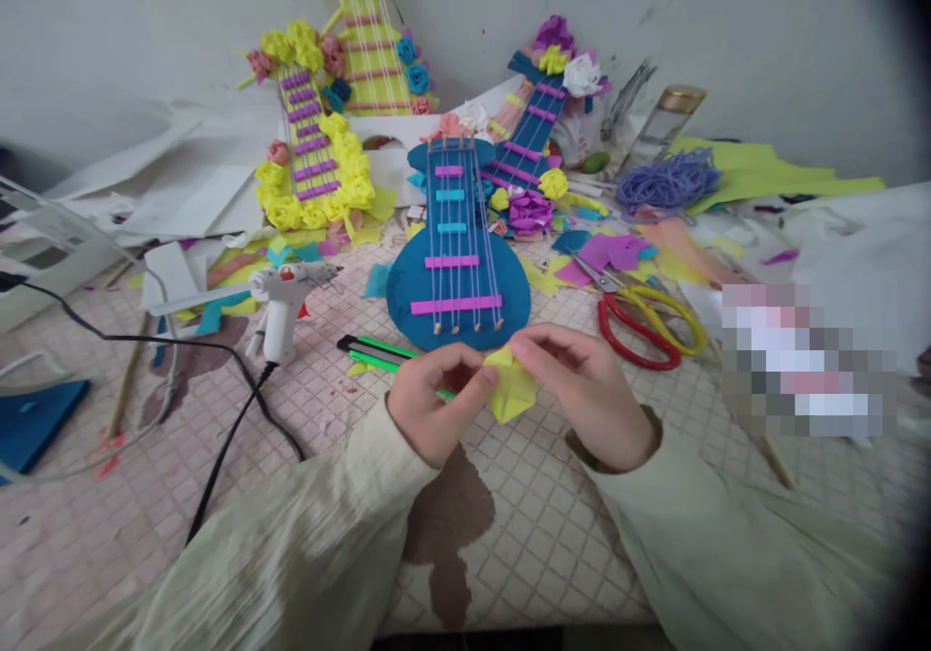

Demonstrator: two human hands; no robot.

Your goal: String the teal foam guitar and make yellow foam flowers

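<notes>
A small folded piece of yellow paper (513,391) is pinched between both my hands, just in front of a blue paper guitar (458,282). My left hand (440,401) is closed, thumb and forefinger on the paper's left side. From the right, my right hand (591,391) holds its upper corner between thumb and fingers. The guitar lies flat, with purple and light blue bars and strings along it. A green utility knife (378,352) lies partly behind my left hand. Scissors (640,321) with red and yellow handles rest to the right of the guitar.
A white glue gun (280,316) stands at the left, its black cord (218,345) running over the table. Decorated paper instruments (312,146) lean at the back among paper scraps. Purple yarn (667,182) and a glass jar (665,122) are at the back right.
</notes>
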